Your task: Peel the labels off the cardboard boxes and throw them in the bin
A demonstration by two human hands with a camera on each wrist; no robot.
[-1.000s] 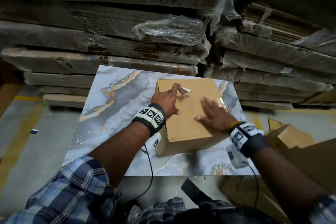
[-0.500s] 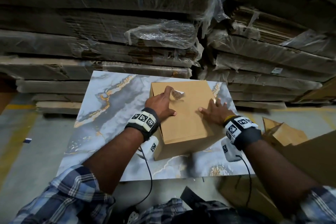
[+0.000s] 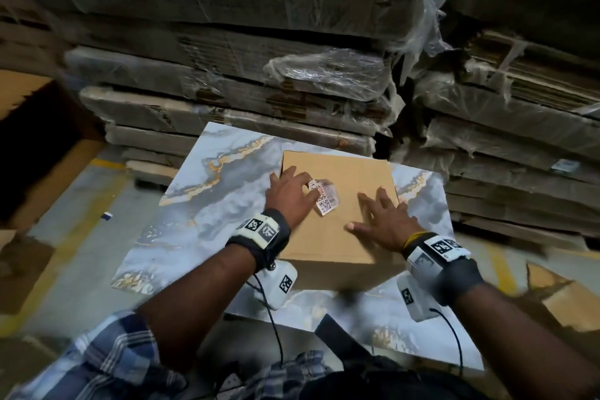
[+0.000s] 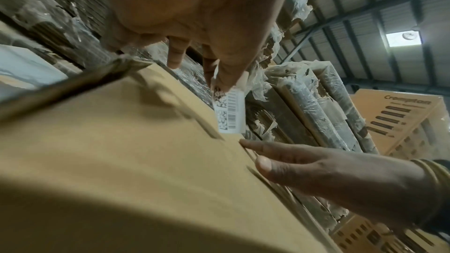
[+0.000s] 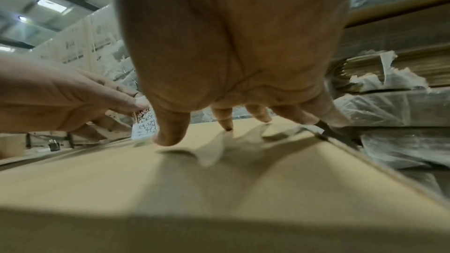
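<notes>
A plain brown cardboard box (image 3: 344, 224) sits on a marble-patterned slab (image 3: 207, 204). My left hand (image 3: 292, 195) pinches a white barcode label (image 3: 326, 196) between thumb and fingers; the label hangs down off the box top, its lower end near the cardboard. In the left wrist view the label (image 4: 230, 113) dangles from my fingertips above the box (image 4: 121, 161). My right hand (image 3: 383, 219) lies flat, fingers spread, pressing the box top near its right edge. The right wrist view shows those fingers (image 5: 170, 134) on the cardboard and the label (image 5: 143, 124) at the left.
Tall stacks of plastic-wrapped flattened cartons (image 3: 259, 75) stand right behind the slab. More wrapped stacks (image 3: 519, 140) rise at the right. Loose cardboard pieces (image 3: 558, 299) lie on the floor at right, an open brown carton (image 3: 35, 140) at left. No bin is in view.
The label has come up off the box top as my left hand pulled it toward me. My right hand stayed flat on the box, shifting slightly.
</notes>
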